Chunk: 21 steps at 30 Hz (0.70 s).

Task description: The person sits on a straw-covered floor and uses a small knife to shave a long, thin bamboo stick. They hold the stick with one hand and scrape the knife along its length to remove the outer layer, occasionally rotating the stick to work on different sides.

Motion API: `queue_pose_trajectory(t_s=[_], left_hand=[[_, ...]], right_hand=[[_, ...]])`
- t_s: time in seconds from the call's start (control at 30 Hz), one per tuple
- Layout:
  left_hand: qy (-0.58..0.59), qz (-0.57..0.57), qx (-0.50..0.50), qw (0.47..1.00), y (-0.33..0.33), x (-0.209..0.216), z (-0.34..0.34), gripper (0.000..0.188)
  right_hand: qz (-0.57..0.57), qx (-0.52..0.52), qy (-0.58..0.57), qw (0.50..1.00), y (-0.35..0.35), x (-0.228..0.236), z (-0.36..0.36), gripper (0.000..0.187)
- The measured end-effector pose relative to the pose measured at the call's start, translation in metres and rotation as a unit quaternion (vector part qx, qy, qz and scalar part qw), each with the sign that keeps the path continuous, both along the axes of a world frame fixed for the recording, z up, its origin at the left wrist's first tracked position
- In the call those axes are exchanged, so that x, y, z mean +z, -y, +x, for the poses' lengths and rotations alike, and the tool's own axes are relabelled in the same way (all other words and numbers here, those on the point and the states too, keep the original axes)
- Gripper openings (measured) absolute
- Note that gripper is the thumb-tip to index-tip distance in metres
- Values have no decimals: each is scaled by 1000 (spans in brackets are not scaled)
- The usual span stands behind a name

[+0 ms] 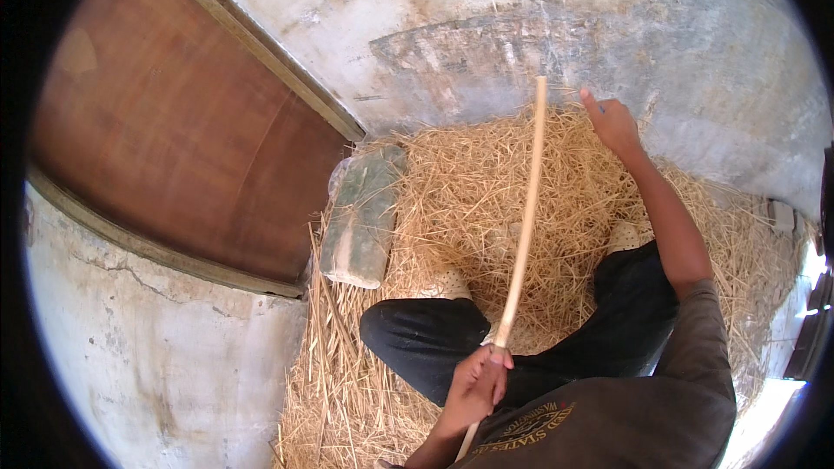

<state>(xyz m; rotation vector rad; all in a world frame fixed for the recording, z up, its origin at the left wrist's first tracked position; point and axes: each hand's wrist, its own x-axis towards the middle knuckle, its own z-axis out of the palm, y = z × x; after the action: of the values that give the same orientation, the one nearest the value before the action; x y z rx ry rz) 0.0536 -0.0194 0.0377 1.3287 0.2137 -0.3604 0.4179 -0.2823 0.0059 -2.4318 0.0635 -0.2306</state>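
Observation:
A long, pale, slightly curved wooden stick [526,226] slants up and away from my lap, its far tip near the wall. My left hand [478,382] is closed around its lower part, and the lower end runs on past the hand toward my body. My right hand [615,128] is stretched out far to the right of the stick's tip, apart from it. Its fingers are curled, with one digit pointing toward the tip. A small blue spot shows at these fingers, and a thin strand lies between them and the stick. What the right hand grips is too small to make out.
Loose straw or shavings [486,165] cover the floor around my bent legs. A worn greenish slab [365,217] lies to the left, beside a brown door panel [208,122] in a wooden frame. A stained plaster wall [486,26] stands ahead. Pale perforated shoes [447,284] rest in the straw.

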Motion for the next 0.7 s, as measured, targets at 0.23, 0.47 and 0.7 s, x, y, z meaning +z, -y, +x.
queue_pose_trajectory(t_s=[0.23,0.47,0.7], left_hand=[[-17,-151,112,982,-16,0,54,34],[-65,-226,112,965,4,4,58,36],[-81,-231,127,961,8,4,62,35]], right_hand=[[-46,412,164,895,-101,14,-152,60],[-57,339,154,926,-97,16,-135,71],[-97,322,140,931,-94,3,-129,71]])
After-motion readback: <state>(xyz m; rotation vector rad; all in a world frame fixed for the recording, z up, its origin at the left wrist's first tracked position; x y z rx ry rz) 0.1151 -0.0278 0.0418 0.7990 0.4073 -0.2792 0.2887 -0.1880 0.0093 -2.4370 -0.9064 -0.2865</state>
